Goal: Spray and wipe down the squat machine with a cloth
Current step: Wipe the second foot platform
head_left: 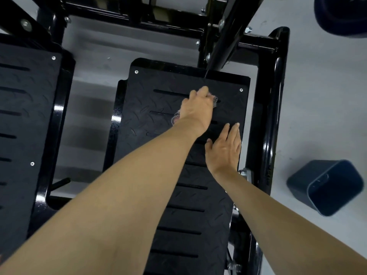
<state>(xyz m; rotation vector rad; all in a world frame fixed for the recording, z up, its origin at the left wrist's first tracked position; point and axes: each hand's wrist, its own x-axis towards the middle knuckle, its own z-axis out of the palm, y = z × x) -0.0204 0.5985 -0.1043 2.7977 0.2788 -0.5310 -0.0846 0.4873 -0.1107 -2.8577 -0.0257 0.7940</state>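
The left hand (198, 106) clutches the cloth (175, 118) near the footplate's (188, 219) top end, while the right hand (224, 150) rests flat, empty, lower down — it looks soft and light, probably best wadded in the palm.

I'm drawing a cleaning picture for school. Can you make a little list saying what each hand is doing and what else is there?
left hand: grips the cloth, pressing it on the footplate
right hand: flat, fingers straight, resting on the same footplate
cloth: mostly hidden under the hand, edges peeking out
footplate: black, ridged, with slots
other footplate: to the left, no hand on it
bin: dark blue, on the floor to the right
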